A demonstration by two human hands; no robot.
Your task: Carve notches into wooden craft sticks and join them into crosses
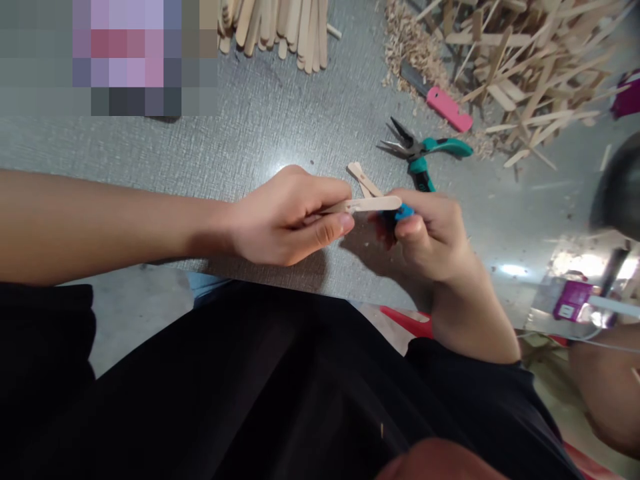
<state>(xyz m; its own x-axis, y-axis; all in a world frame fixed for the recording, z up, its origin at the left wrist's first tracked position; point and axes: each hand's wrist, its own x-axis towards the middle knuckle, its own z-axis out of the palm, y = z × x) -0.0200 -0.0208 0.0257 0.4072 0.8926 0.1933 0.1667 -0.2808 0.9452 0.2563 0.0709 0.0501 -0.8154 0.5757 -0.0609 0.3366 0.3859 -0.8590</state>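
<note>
Grey surface (225, 140), viewed remotely: I see the left hand (293, 219) pinch a wooden stick (377, 203) above it, presumably leaving the rounded end exposed; the right hand (434, 235), closed around a blue object (405, 212), sits just beside that end.

A pale, flat wooden stick (375, 204), its rounded end pointing right, held in the left hand (293, 217), a small blue object (404, 212), mostly hidden in the right hand (435, 230), near that rounded end
</note>
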